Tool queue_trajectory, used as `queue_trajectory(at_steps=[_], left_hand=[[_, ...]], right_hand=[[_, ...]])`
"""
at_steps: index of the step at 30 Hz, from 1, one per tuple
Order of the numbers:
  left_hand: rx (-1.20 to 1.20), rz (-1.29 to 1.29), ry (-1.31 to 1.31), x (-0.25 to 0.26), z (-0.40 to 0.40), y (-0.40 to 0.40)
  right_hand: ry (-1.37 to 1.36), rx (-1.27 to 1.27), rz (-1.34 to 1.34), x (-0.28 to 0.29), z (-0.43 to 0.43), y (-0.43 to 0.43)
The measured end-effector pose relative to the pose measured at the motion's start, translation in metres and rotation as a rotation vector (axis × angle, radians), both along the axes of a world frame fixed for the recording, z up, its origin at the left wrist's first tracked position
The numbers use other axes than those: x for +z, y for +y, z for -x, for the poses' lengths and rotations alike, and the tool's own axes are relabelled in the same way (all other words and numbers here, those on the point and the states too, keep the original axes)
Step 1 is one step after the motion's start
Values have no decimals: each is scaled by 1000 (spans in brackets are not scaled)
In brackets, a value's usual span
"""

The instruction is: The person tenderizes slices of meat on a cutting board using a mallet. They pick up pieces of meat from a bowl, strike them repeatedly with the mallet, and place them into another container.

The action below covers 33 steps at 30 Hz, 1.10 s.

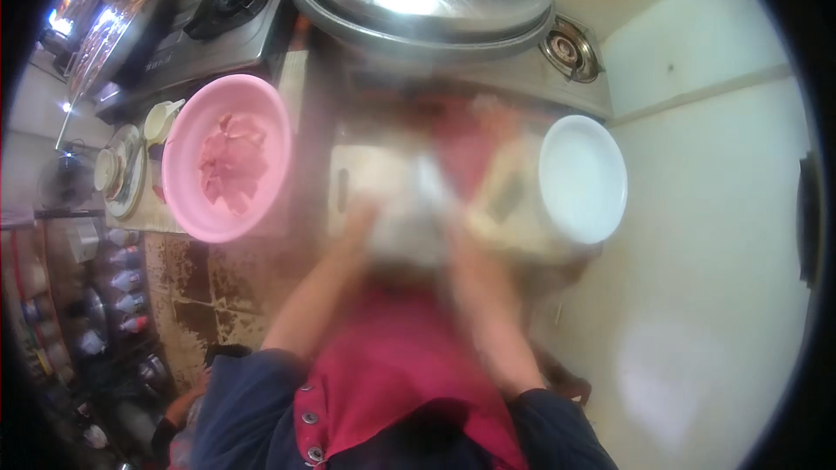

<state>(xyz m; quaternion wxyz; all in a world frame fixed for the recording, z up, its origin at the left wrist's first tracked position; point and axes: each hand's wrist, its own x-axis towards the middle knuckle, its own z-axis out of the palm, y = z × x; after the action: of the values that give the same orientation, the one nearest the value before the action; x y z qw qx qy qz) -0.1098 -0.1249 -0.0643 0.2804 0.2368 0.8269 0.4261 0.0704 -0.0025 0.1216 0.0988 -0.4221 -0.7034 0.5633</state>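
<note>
A haze blurs the middle of the view. My left hand (363, 212) rests at the left part of a pale cutting board (341, 160) with a slot handle. My right hand (459, 225) is at the board's right side, close to a bright whitish shape (431, 177) that could be a blade. The fingers of both hands are too blurred to show what they hold. Beyond the right hand lies a blurred red mass (467, 147), perhaps meat. To the left, a pink plastic basin (277, 163) contains thin pieces of pinkish meat (232, 160). A white bowl (581, 176) stands at the right.
A large lidded metal pot (424, 29) stands at the back. Gas burners flank it, one at left (232, 3) and one at right (571, 52). Plates (134, 173) sit left of the basin. The wall (705, 209) bounds the right. Another person's arm (186, 405) shows at lower left.
</note>
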Motion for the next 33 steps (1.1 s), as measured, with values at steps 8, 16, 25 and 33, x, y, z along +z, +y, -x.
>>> queue_trajectory(at_steps=[8,16,25,33], left_hand=[[-66,125,414,56,-6,36],[-656,485,652,72,-18,63],[-621,412,741,79,-25,64],[-569,442,927,70,-16,47]], right_hand=[[-43,-97,-34,-96,-12,17],[-351,-128,-95,-101,42,15],[-368,-91,-129,-101,29,5],[-358,65,-64,-87,14,-26]])
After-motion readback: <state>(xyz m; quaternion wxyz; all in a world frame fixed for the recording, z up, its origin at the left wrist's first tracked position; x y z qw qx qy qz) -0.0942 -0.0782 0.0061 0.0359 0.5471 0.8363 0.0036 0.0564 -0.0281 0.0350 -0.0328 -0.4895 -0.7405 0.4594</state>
